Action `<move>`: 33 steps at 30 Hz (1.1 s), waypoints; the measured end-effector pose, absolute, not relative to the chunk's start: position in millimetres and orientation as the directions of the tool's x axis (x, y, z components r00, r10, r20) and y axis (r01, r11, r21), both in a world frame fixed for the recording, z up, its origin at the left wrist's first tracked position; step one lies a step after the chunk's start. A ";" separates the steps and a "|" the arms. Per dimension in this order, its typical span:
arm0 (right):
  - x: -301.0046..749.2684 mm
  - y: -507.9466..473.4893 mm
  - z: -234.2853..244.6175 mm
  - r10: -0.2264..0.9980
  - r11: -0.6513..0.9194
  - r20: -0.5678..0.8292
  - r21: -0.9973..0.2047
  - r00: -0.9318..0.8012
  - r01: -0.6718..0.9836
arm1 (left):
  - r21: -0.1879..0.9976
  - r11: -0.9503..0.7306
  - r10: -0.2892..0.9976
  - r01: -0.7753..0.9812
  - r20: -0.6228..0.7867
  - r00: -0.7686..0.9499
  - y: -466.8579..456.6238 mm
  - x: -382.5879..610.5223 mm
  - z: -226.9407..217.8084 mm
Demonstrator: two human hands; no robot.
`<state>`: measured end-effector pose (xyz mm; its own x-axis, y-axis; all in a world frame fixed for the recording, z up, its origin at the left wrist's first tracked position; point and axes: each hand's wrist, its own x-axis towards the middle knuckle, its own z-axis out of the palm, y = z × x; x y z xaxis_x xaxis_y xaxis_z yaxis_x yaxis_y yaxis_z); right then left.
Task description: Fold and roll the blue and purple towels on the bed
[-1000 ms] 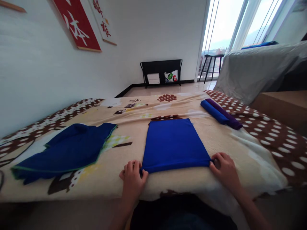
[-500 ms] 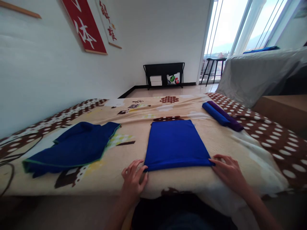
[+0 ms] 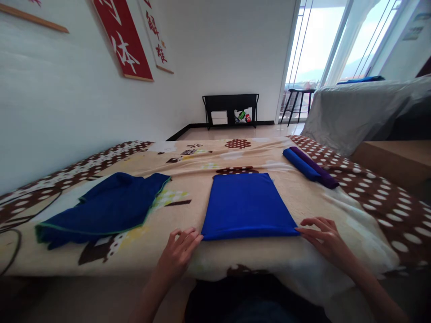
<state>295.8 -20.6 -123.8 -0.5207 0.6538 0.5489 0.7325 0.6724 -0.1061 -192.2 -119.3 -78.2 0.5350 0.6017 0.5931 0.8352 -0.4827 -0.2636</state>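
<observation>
A bright blue cloth (image 3: 249, 204), folded into a flat rectangle, lies in front of me on the patterned blanket (image 3: 269, 258). Its near edge shows a narrow fold. My left hand (image 3: 180, 249) pinches the near left corner between thumb and fingers. At the near right corner, my right hand (image 3: 325, 235) grips the cloth with thumb and index finger, the other fingers curled above. Farther left, a dark blue cloth (image 3: 111, 204) with a green stitched edge lies loosely crumpled. Neither hand touches it.
A rolled blue cloth (image 3: 301, 165) and a rolled purple cloth (image 3: 318, 169) lie side by side at the back right. Beyond the bed stands a black rack (image 3: 230, 110) by the wall. A covered piece of furniture (image 3: 350, 112) and a brown box (image 3: 393, 161) are at right.
My left hand has shifted slightly left and its fingers have drawn together at the corner. The right hand stays at its corner. The cloth's near edge looks tauter. The view has tilted up slightly.
</observation>
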 end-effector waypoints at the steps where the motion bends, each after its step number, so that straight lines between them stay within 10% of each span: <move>1: 297.2 -23.6 -124.5 0.652 0.678 0.545 -0.107 -0.527 0.728 | -0.252 -0.484 0.612 0.838 0.586 0.530 -122.3 -191.1 -78.2; 15: 232.7 -52.7 -122.8 0.628 0.408 0.728 -0.005 -0.277 0.913 | -0.094 -0.003 0.705 0.996 0.706 0.069 -111.5 -113.4 -100.5; 22: 169.5 -62.1 -139.0 0.503 0.698 0.769 -0.091 -0.395 0.710 | -0.113 -0.602 0.547 0.791 0.663 0.511 -110.2 -78.1 -121.8; 33: 143.6 -92.4 -134.5 0.485 0.796 0.571 0.026 -0.662 0.605 | -0.109 -0.549 0.686 0.829 0.507 0.522 -111.4 -73.1 -121.0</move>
